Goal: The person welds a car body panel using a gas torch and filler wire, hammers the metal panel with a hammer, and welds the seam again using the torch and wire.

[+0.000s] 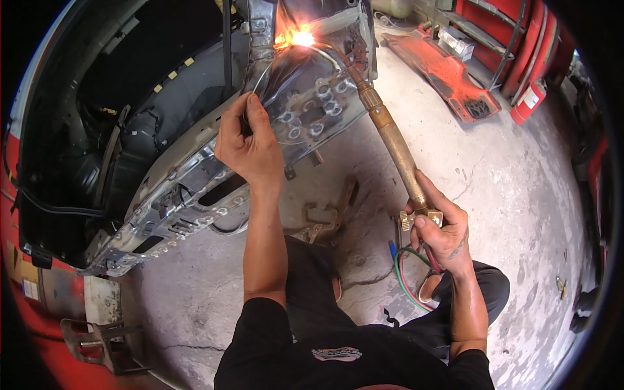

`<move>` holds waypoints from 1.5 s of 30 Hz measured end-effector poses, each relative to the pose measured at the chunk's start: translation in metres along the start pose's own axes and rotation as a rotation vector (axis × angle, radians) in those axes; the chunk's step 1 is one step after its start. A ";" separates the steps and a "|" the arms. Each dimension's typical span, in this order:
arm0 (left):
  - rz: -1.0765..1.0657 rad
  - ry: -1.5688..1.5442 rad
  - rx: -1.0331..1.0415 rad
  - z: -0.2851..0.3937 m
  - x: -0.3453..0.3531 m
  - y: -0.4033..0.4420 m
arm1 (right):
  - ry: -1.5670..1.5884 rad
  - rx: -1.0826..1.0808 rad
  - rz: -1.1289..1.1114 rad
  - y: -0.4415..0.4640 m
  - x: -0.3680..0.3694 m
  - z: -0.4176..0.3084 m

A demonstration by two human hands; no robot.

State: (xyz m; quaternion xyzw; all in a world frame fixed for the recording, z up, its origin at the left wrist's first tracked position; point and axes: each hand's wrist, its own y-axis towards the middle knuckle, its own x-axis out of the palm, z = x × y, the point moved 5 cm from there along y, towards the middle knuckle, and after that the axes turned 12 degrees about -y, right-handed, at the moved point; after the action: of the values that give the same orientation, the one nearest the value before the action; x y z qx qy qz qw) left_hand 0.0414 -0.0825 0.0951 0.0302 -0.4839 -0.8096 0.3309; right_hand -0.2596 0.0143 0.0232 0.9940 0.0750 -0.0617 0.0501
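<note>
My right hand (445, 234) is closed around the valve end of a brass gas welding torch (393, 140). The torch points up and left, and its tip meets a bright orange flame (299, 39) on the metal car body panel (309, 107). Between the pinched fingers of my left hand (250, 136) is a thin welding rod (262, 78), its far end running up toward the flame. Glare hides the exact spot where rod, tip and metal come together. Below the flame, the panel carries several round weld marks.
Green and red hoses (404, 286) hang from the torch toward the floor by my leg. A red metal panel (448, 78) lies on the concrete floor at upper right, near a red fire extinguisher (528, 103). A metal stand (104, 344) is at lower left. C-shaped clamps (318, 214) lie beneath the body.
</note>
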 end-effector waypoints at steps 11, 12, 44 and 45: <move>-0.008 0.023 0.015 0.001 0.000 0.001 | 0.025 -0.011 -0.006 0.001 0.001 0.001; -0.019 0.033 0.045 0.001 0.000 0.001 | 0.031 -0.007 -0.005 0.001 0.001 0.001; -0.064 0.071 0.138 0.000 0.002 0.002 | 0.035 -0.018 -0.009 0.002 0.001 0.001; -0.063 0.067 0.137 -0.001 0.002 0.002 | 0.039 -0.022 -0.009 0.001 0.001 0.001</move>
State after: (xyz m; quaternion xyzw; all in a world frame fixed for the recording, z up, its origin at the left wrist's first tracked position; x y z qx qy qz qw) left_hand 0.0409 -0.0850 0.0971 0.0950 -0.5256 -0.7832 0.3183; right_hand -0.2584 0.0129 0.0219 0.9941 0.0814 -0.0416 0.0591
